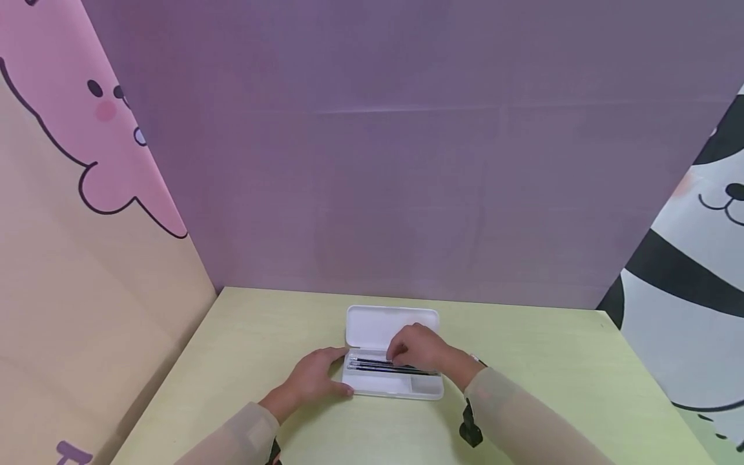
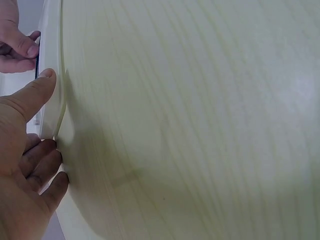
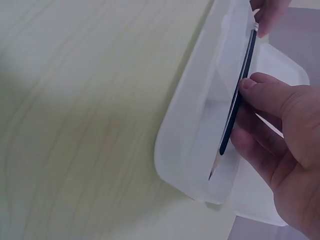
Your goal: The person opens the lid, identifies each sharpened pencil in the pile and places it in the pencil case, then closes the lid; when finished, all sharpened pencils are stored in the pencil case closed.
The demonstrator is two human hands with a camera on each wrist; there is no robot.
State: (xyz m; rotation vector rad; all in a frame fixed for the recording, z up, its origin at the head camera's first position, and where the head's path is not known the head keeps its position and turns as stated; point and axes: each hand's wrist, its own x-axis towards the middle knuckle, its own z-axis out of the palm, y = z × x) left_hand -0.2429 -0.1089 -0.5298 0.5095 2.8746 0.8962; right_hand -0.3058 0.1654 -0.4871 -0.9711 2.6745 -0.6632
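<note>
No readable text, no legible labels, brands, numbers or signs

Pale yellow tabletop (image 1: pixel 552 361) before a plain purple wall (image 1: pixel 407 194).
A faint crease (image 1: pixel 395 110) crosses it horizontally; a pink cartoon figure (image 1: pixel 58 84) on a beige side panel (image 1: pixel 75 290) fills the upper left, a black-and-white cartoon animal (image 1: pixel 686 329) the right edge.

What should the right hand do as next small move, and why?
The right hand should perhaps ease its pinch and let the dark pencil settle: it runs lengthwise along the open white case, its tip appears inside the walls, and the left hand holds one end.
</note>
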